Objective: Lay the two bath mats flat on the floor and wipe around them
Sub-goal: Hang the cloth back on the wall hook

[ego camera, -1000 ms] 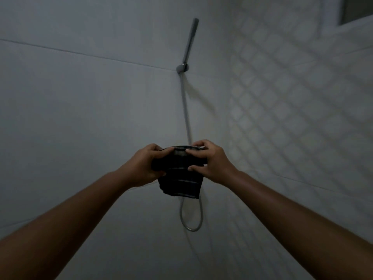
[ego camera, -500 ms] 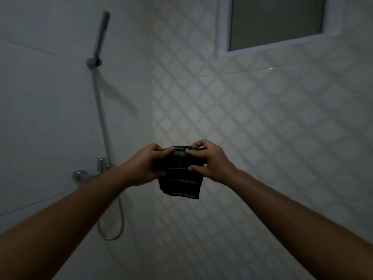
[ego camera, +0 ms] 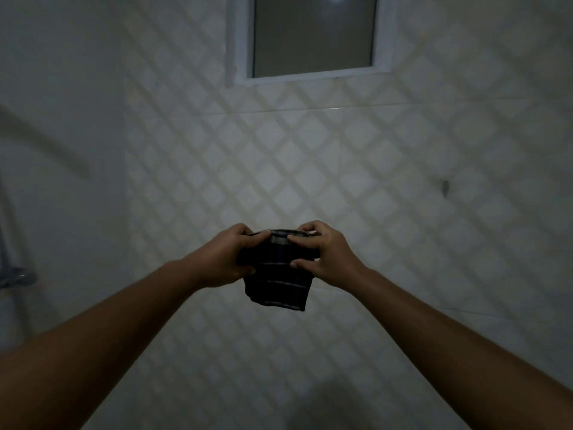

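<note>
A small dark cloth (ego camera: pixel 279 285) with pale stripes is folded and hangs at chest height in front of a tiled wall. My left hand (ego camera: pixel 224 259) grips its left upper edge, thumb on top. My right hand (ego camera: pixel 325 254) pinches its right upper edge with thumb and fingers. Both arms are stretched forward. No bath mat and no floor are in view.
A diamond-patterned tiled wall (ego camera: pixel 310 169) fills the view ahead, with a white-framed frosted window (ego camera: pixel 313 35) high up. A plain wall (ego camera: pixel 62 150) meets it on the left, where a blurred shower tap (ego camera: pixel 15 279) shows at the edge. A small hook (ego camera: pixel 445 187) sticks out on the right.
The view has swung to the right: the shower head and hose slid out of frame on the left and the window came to the top middle. Both hands keep the same hold on the cloth.
</note>
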